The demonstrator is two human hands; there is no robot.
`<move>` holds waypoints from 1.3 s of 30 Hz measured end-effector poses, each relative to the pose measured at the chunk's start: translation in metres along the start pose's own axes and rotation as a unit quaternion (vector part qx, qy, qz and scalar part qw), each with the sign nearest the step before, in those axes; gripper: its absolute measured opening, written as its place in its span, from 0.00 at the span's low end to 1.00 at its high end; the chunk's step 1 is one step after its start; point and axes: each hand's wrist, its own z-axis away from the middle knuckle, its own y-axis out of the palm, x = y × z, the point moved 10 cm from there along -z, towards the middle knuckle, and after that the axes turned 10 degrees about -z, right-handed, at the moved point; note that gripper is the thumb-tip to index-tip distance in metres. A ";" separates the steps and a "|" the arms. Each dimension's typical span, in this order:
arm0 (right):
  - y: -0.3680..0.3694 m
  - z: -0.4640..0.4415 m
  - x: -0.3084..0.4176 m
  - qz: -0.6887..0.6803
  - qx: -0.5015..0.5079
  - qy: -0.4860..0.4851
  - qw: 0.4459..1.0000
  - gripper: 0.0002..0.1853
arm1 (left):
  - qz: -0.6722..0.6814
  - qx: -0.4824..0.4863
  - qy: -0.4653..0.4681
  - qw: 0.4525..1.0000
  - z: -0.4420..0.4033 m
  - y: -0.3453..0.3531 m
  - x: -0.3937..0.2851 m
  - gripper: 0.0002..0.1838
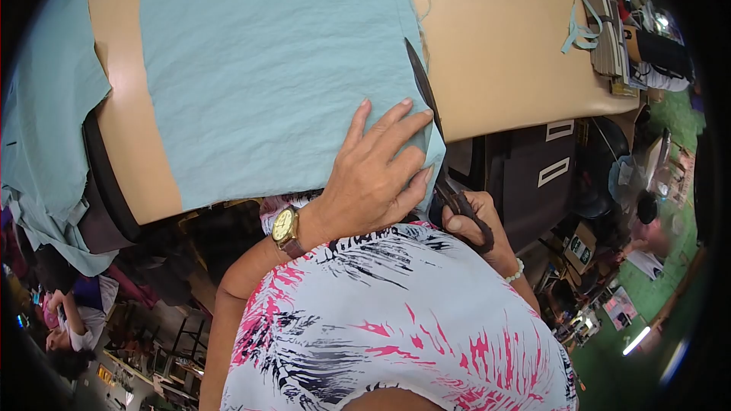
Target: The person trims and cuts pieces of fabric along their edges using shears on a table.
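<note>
A light blue cloth (266,84) lies spread over the tan tabletop, its right edge frayed. My left hand (381,156), with a watch on the wrist, rests on the cloth near its front right corner, fingers extended. Close to my body, my right hand (476,228) is wrapped round the dark handles of a pair of scissors (423,80). One long black blade shows on top of the cloth, pointing away from me along the right edge. A narrow flap of cloth folds over beside the blades. The lower blade is mostly hidden.
More blue fabric (46,122) hangs over the table's left side. On the right stand stacked books (607,34) with a blue strip (582,27) beside them. Dark drawers (537,175) sit below the table (495,53). Another person (72,327) is at lower left.
</note>
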 end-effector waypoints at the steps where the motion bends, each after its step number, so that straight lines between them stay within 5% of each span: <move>1: 0.000 0.000 0.000 -0.002 0.000 0.000 1.000 0.11 | 0.000 -0.001 0.001 1.000 0.000 0.000 0.000 0.09; 39: 0.021 -0.016 0.019 0.016 -0.036 -0.066 0.997 0.16 | 0.073 0.003 0.016 0.997 0.006 -0.004 -0.001 0.11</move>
